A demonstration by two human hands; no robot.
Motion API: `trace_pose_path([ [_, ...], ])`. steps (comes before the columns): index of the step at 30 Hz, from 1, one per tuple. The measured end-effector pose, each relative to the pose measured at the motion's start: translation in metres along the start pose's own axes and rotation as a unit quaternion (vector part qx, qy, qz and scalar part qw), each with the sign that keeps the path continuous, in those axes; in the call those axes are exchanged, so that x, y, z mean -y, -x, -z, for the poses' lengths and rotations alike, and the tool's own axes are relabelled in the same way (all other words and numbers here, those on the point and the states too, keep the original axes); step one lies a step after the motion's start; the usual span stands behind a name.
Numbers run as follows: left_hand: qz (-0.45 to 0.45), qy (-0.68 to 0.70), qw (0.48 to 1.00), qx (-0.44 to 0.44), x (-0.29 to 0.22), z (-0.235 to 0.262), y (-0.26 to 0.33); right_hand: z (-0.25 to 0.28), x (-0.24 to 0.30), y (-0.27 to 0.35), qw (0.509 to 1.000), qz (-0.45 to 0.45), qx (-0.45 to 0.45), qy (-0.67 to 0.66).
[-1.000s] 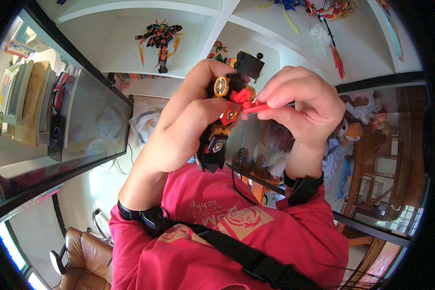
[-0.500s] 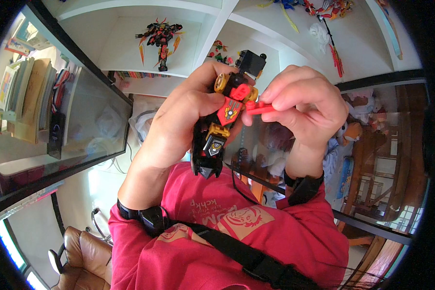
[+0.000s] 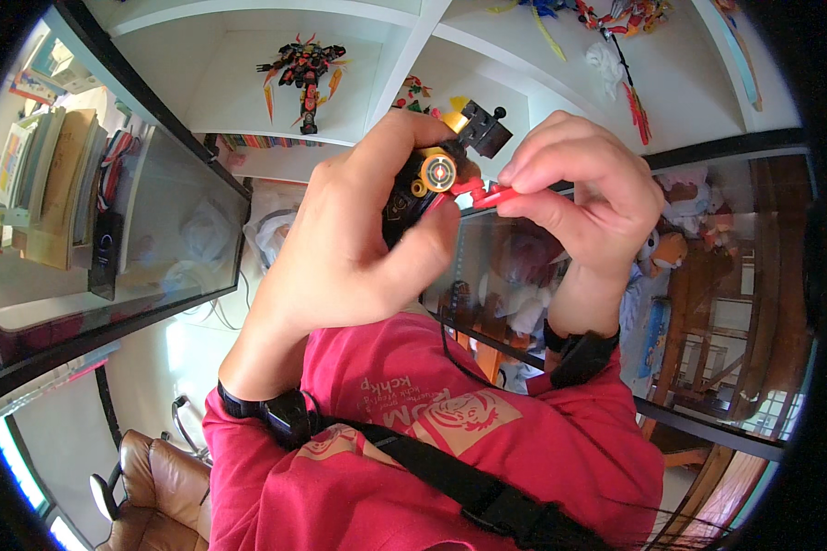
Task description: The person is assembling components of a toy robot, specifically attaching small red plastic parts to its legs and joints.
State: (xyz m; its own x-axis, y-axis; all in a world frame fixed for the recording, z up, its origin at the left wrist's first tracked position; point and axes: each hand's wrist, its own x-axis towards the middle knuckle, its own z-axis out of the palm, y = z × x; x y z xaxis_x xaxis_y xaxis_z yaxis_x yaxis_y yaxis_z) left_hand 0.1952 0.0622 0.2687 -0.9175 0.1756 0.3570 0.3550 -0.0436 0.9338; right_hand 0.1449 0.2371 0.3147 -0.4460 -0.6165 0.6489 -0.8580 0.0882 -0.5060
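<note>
My left hand is wrapped round a toy brick figure, black with gold and red parts. A round gold disc faces up on it, and a black block with a small knob sticks out past my fingers. Much of the figure lies hidden behind my left thumb and palm. Between the thumb and fingertips of my right hand is a small flat red toy piece. Its end meets a red part at the figure's right side; whether the two are joined I cannot tell.
Ahead, white shelves hold a black and red robot figure and other colourful figures. Glass-fronted panels stand on both sides, with books and folders at the left and plush toys at the right. A brown leather chair stands lower left.
The figure has turned in my left hand, so its gold disc now faces up and its red chest plate is mostly hidden. My left thumb has moved right, close to the red piece.
</note>
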Motion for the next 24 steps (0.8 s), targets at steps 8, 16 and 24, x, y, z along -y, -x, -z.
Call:
trace_pose_path([
  [8,-0.090,-0.163,0.980,-0.072,0.005,-0.007,-0.001,-0.003,0.001,0.003,1.000,-0.007,-0.005,0.004],
  [16,-0.099,-0.164,0.978,-0.079,0.005,-0.008,-0.001,-0.002,-0.007,0.002,0.999,0.043,0.024,0.022],
  [24,-0.118,-0.207,0.969,-0.070,0.005,-0.009,-0.002,-0.002,-0.003,0.007,0.998,-0.033,0.046,0.027],
])
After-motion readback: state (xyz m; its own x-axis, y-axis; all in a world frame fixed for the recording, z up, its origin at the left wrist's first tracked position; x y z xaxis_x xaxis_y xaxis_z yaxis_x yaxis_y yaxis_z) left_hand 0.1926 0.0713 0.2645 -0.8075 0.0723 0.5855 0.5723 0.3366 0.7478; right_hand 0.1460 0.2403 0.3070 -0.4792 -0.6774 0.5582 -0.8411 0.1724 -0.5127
